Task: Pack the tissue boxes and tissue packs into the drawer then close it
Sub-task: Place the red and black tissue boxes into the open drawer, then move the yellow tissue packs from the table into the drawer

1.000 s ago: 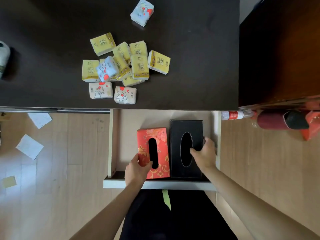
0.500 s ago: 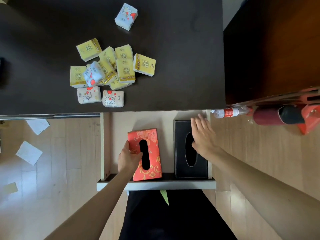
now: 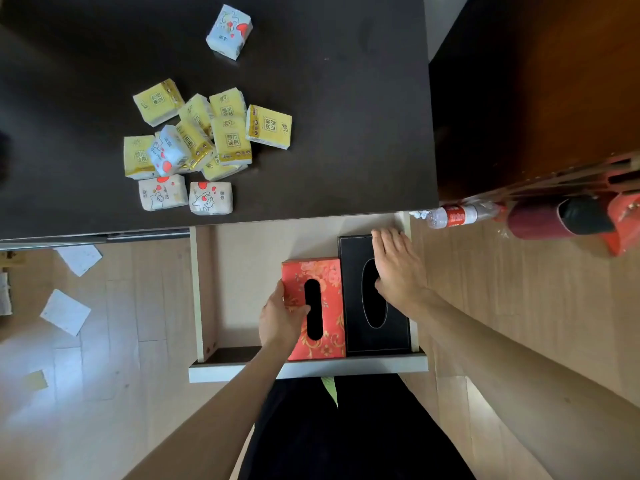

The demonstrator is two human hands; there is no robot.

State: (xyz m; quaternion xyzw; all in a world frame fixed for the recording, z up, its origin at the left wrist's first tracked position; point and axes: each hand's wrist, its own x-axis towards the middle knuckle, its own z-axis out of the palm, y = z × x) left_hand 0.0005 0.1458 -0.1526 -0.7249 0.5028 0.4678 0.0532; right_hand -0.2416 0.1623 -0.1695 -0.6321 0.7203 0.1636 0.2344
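Observation:
The drawer (image 3: 199, 292) stands pulled out below the dark desk (image 3: 346, 133). Inside it, at the right, a black tissue box (image 3: 356, 299) lies against the right wall, and a red floral tissue box (image 3: 329, 282) lies beside it, touching. My left hand (image 3: 280, 317) grips the red box at its left edge. My right hand (image 3: 398, 268) rests flat, fingers spread, on top of the black box's far end. On the desk sits a heap of yellow tissue packs (image 3: 228, 133), white packs with red hearts (image 3: 162, 192), and one blue-white pack (image 3: 229, 31) farther back.
The drawer's left half shows bare bottom. A plastic bottle (image 3: 453, 215), a dark red cylinder (image 3: 540, 220) and red items lie on the floor to the right. Paper sheets (image 3: 65, 311) are scattered on the wooden floor at left. A dark cabinet (image 3: 536, 98) stands right of the desk.
The red box has slid right against the black box. My right hand moved from the black box's side onto its top, near the far end.

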